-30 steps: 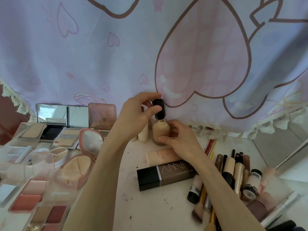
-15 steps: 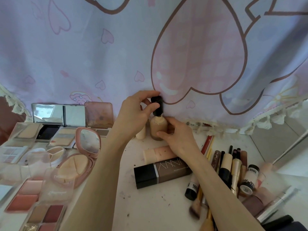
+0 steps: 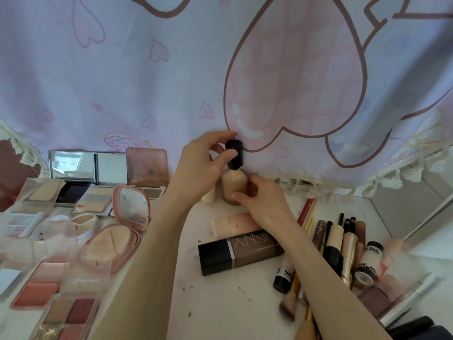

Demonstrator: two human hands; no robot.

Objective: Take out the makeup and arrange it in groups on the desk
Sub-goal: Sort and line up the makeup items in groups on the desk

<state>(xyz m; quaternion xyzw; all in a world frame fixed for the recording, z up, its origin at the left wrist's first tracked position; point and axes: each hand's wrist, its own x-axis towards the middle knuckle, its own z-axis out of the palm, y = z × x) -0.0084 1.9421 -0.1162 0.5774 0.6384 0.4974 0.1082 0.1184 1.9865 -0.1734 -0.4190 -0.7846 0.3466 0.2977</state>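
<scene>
A foundation bottle [image 3: 234, 186] of beige liquid stands upright at the back of the desk [image 3: 220, 298], against the heart-print curtain [image 3: 245, 69]. The left hand [image 3: 199, 165] pinches its black cap [image 3: 234, 153] between thumb and fingers. The right hand [image 3: 263, 201] curls round the bottle's lower body, forearm crossing a dark boxed bottle [image 3: 239, 252].

foundation bottle [image 3: 234, 188], both hands gripping

We see a lilac curtain [image 3: 171, 82] with pink hearts filling the upper frame, its cream tassel fringe [image 3: 382, 182] running along the right, above grey floor tiles [image 3: 404, 207].
</scene>
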